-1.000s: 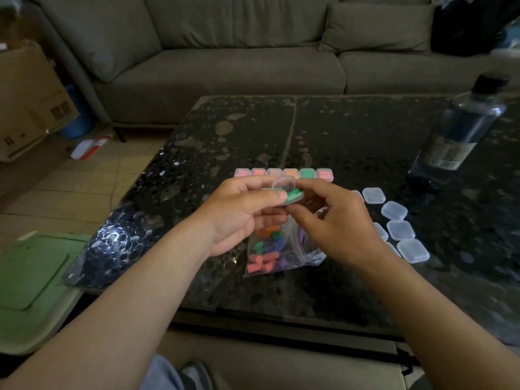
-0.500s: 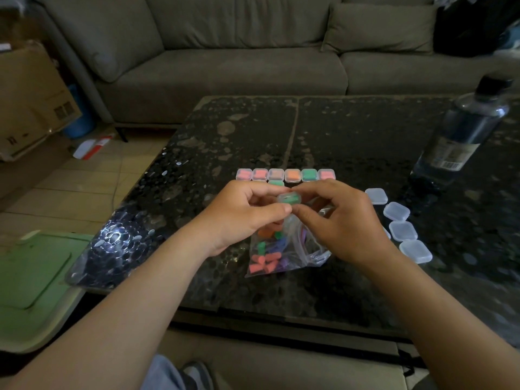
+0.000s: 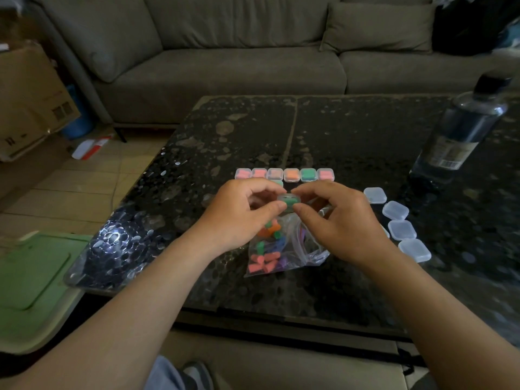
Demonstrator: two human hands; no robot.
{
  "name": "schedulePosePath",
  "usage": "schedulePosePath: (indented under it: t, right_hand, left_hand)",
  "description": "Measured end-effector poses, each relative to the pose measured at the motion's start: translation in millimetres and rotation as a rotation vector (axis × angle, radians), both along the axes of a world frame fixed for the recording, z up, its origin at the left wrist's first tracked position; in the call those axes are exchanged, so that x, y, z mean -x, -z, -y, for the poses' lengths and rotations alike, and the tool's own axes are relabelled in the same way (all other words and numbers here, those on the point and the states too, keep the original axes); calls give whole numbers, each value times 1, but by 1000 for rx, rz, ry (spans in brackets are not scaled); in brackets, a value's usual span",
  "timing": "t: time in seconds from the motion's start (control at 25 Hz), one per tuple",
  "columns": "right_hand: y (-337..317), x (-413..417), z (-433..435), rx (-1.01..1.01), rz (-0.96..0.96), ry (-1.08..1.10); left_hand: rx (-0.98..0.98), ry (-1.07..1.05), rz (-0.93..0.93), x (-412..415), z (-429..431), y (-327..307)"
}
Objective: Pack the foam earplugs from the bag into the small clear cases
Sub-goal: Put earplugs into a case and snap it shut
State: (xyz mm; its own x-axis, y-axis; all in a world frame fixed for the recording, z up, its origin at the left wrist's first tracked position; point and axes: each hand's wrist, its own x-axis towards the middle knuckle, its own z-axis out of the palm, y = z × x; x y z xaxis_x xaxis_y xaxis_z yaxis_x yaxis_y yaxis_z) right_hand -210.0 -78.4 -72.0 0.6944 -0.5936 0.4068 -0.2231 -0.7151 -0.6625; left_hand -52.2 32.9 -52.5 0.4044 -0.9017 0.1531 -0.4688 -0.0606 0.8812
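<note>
Above the near part of a dark speckled table [image 3: 351, 130], both hands meet around one small clear case [image 3: 287, 200] with green foam showing inside. The left hand [image 3: 239, 215] pinches its left edge between curled thumb and fingers, and the right hand [image 3: 337, 223] pinches the right edge the same way. Just below them lies a clear bag [image 3: 306, 243] on the table, with pink, orange, green and purple earplugs [image 3: 264, 260] inside. Beyond the hands a row of filled cases [image 3: 284, 175] sits side by side. Four empty cases [image 3: 399, 229] lie in a curving line to the right, near a dark bottle [image 3: 461, 130]. A grey sofa [image 3: 225, 66] stands behind the table.
</note>
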Motion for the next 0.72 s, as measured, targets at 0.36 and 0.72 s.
schedulePosePath:
  t: [0.36, 0.72]
  right_hand:
    - [1, -1, 0, 12, -15, 1]
    - [-1, -1, -1, 26, -26, 4]
  left_hand:
    - [2, 0, -6, 3, -1, -2]
    - [20, 1, 9, 3, 0, 0]
